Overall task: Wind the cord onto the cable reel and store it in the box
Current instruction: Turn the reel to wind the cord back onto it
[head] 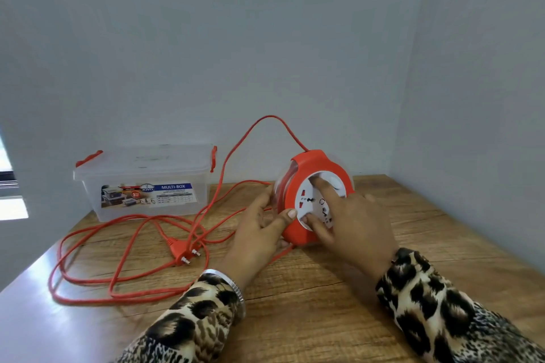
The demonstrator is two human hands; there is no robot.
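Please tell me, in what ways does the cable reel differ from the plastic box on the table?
The cable reel is round and mostly red with a white socket face; the box is rectangular and clear, with red only on its latches. The left hand and right hand hold the reel upright; the box sits untouched at the back left. The cord runs from the reel, not the box. Both rest on the wooden table.
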